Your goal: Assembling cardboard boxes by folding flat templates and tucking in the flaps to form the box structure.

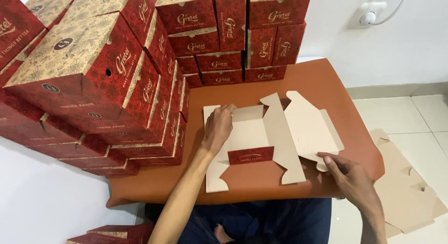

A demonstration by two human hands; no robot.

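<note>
- Flat die-cut cardboard box blank [275, 136], pale beige on its inner face with one dark red printed flap turned over, lies unfolded on the orange-brown desk [322, 80], spread between the two hands.
- Left hand [217, 127] rests on the blank's upper left corner, fingers curled down and pressing the panel there; it pins the card rather than closing around it.
- Right hand [347, 174] pinches the blank's lower right tab between thumb and fingertips.
- Progress, as I judge it: this box is barely begun, no wall stands up and no flap is tucked.
- Stacked finished boxes [93, 71], dark red with tan patterned lids, rise just beyond and left of the left hand, so many are done.
- More flat tan blanks [410, 192] lie on the white tiled floor [420, 118], beyond the right hand, apparently awaiting folding.
- Card looks matte, stiff, with scored creases and rounded tabs.
</note>
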